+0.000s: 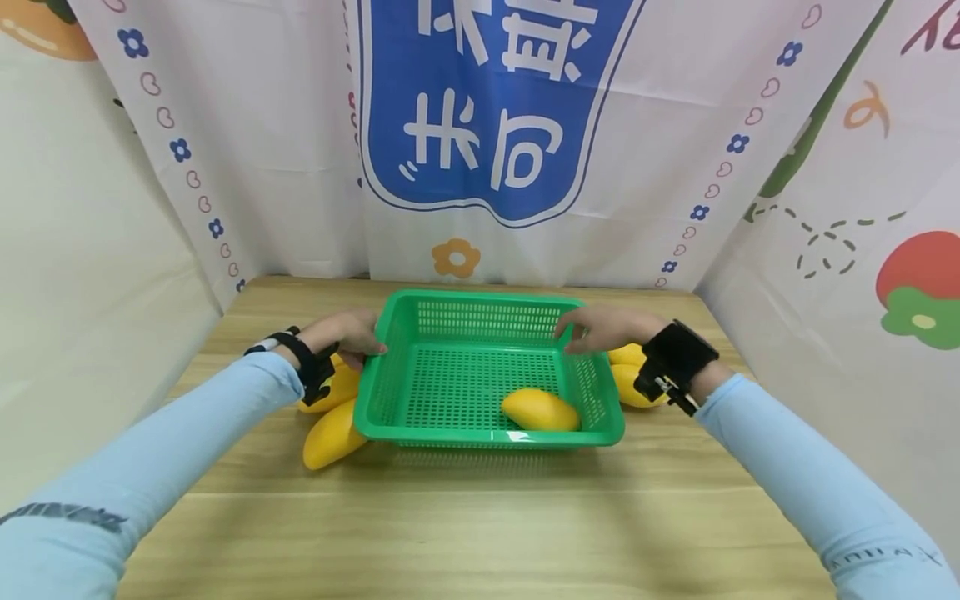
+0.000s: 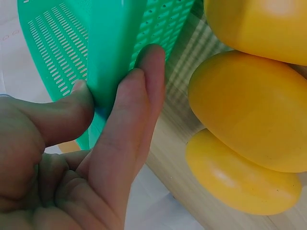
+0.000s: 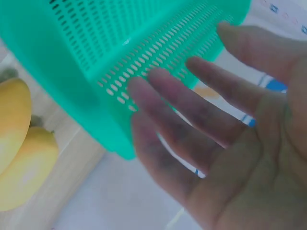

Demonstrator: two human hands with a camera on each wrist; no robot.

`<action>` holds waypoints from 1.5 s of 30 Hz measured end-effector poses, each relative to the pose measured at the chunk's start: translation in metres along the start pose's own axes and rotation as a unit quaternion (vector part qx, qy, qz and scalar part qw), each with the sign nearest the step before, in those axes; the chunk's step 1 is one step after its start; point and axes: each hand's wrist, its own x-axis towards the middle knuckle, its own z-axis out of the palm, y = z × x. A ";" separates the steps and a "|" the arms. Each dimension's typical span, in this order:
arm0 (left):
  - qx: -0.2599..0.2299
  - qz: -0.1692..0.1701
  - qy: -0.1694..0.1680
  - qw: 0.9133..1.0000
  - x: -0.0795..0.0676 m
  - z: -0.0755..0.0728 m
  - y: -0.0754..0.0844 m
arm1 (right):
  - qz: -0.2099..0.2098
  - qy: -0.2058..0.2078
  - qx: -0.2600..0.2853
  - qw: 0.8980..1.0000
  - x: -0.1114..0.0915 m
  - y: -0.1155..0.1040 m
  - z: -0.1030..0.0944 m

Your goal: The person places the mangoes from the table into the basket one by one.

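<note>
A green plastic basket (image 1: 480,437) with slotted walls stands on the wooden table, with one yellow mango (image 1: 540,411) in its front right corner. My left hand (image 1: 351,332) pinches the basket's left rim; in the left wrist view the thumb (image 2: 79,108) lies on the inner side and the fingers (image 2: 132,103) on the outer wall. Over the right rim hovers my right hand (image 1: 609,327), its fingers (image 3: 180,103) spread and loosely bent with nothing in them. Several mangoes (image 2: 249,110) lie just outside the left wall.
More mangoes (image 1: 633,387) sit right of the basket, partly under the right wrist. Bare wooden tabletop (image 1: 480,525) stretches in front. A printed white cloth (image 1: 300,200) hangs behind the table, and cloth panels (image 1: 847,333) flank both sides.
</note>
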 end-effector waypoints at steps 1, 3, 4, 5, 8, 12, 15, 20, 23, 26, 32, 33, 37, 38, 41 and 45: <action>-0.001 -0.001 0.001 1.000 0.000 -0.001 0.000 | -0.002 0.024 0.010 1.000 -0.003 0.003 -0.002; 0.000 -0.004 0.003 1.000 -0.001 -0.001 0.000 | -0.006 0.071 0.031 0.997 -0.008 0.011 -0.003; -0.001 -0.005 0.004 1.000 -0.001 -0.001 0.000 | -0.008 0.097 0.038 0.995 -0.010 0.015 -0.003; 0.000 -0.006 0.006 1.000 -0.001 -0.001 0.001 | -0.008 0.121 0.045 0.992 -0.012 0.020 -0.002; 0.001 -0.005 0.010 1.000 -0.002 0.001 0.000 | 0.002 0.174 0.051 0.983 -0.019 0.033 0.002; 0.008 -0.008 0.015 1.000 -0.001 0.005 -0.001 | 0.034 0.186 0.050 0.981 -0.028 0.052 0.013; 0.013 -0.005 0.016 1.000 0.000 0.006 -0.002 | 0.061 0.175 0.037 0.982 -0.032 0.068 0.024; 0.001 0.006 0.019 1.000 0.001 0.006 -0.002 | 0.085 0.160 0.019 0.983 -0.037 0.092 0.042; -0.004 0.005 0.020 1.000 0.001 0.006 -0.001 | 0.089 0.148 0.017 0.985 -0.038 0.102 0.050; -0.008 0.001 0.021 1.000 0.000 0.007 -0.002 | 0.090 0.138 0.027 0.986 -0.038 0.106 0.055; -0.008 0.014 0.013 1.000 -0.002 0.005 -0.003 | 0.118 0.115 0.046 0.985 -0.035 0.107 0.061; -0.007 0.017 0.013 1.000 -0.002 0.004 -0.003 | 0.121 0.113 0.045 0.985 -0.035 0.107 0.062; -0.009 0.023 0.014 1.000 0.000 0.004 -0.002 | 0.123 0.116 0.035 0.985 -0.033 0.110 0.070; -0.008 0.023 0.015 1.000 0.000 0.004 -0.002 | 0.122 0.117 0.035 0.985 -0.033 0.111 0.071; -0.005 0.018 0.014 1.000 0.000 0.004 -0.002 | 0.122 0.114 0.044 0.985 -0.033 0.111 0.073; -0.003 0.004 0.011 1.000 0.000 0.003 -0.002 | 0.130 0.098 0.059 0.985 -0.032 0.110 0.074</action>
